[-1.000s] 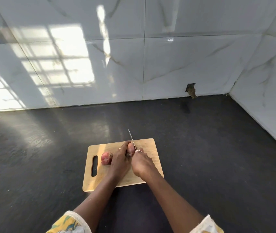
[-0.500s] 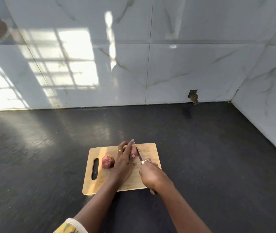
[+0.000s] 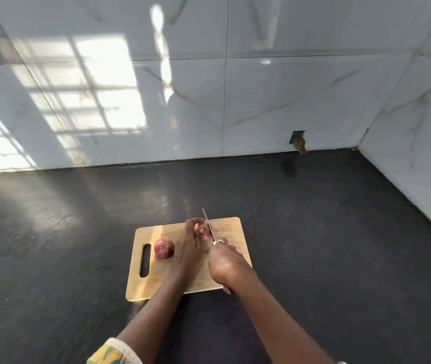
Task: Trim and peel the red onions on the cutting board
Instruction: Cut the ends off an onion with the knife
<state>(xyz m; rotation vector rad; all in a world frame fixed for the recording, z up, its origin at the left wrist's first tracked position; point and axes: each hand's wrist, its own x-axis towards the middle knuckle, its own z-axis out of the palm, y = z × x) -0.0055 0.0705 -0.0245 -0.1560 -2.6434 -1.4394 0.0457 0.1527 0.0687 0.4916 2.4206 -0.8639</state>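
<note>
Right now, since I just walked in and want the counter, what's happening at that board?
A person is trimming a red onion on the cutting board. The left hand steadies it while the right hand grips a knife, blade against the onion. A second onion lies unpeeled near the board's handle slot.

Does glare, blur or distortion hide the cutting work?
Head view: window glare on the tiled wall, sheen on the countertop; wide-angle bends the wall lines; cutting board, whole red onion and knife evenly lit; left hand covers most of the held onion.
</note>
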